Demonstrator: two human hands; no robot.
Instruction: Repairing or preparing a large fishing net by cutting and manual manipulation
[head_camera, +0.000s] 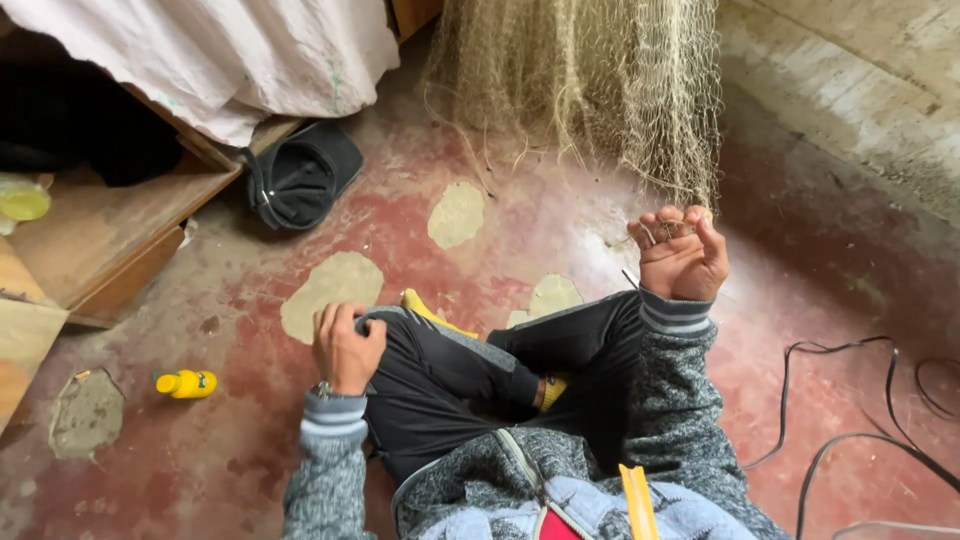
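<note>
Fishing net (590, 90), fine pale mesh, hangs bunched; right hand (683, 257) grip pinches its strands.

The fishing net (590, 90) is fine, pale, matt twine mesh. Below it, the floor (830, 290) is rough concrete, its red coat worn to bare patches. Left of the net lie a matt white cloth (220, 50) and raw wooden boards (110, 225). The bottle (187, 383) is glossy yellow plastic.

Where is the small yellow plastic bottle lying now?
The small yellow plastic bottle lies on its side on the red floor, at the person's left, just beyond the left hand.
</note>
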